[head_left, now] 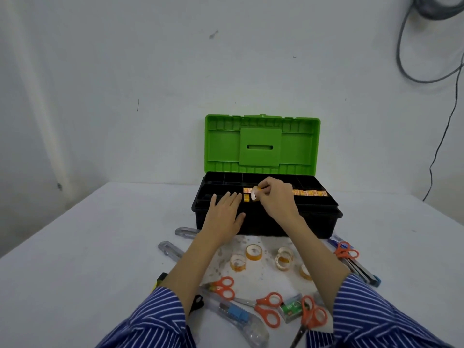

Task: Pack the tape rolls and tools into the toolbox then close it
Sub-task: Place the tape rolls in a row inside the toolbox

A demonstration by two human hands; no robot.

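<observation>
1. Scissors (270, 308) and loose tape rolls (253, 251) lie on the desk (88, 247), near the body; keep forearms above them.
2. Left hand (224, 216) rests flat, fingers straight, on the toolbox (266, 222) front edge, steadying it.
3. Right hand (275, 197) pinches one tape roll (256, 193) over the tray; lower it upright beside the packed row (310, 192).
4. The lid (262, 144) stands upright behind; room remains left.

Under the left hand (224, 214) the toolbox (266, 222) base looks like matt black plastic, its lid (262, 144) smooth, slightly glossy green plastic. The right hand (275, 199) pinches a glossy clear tape roll (255, 194). Nearer the wrists, scissors (266, 306) show shiny orange plastic handles and metal blades.
</observation>
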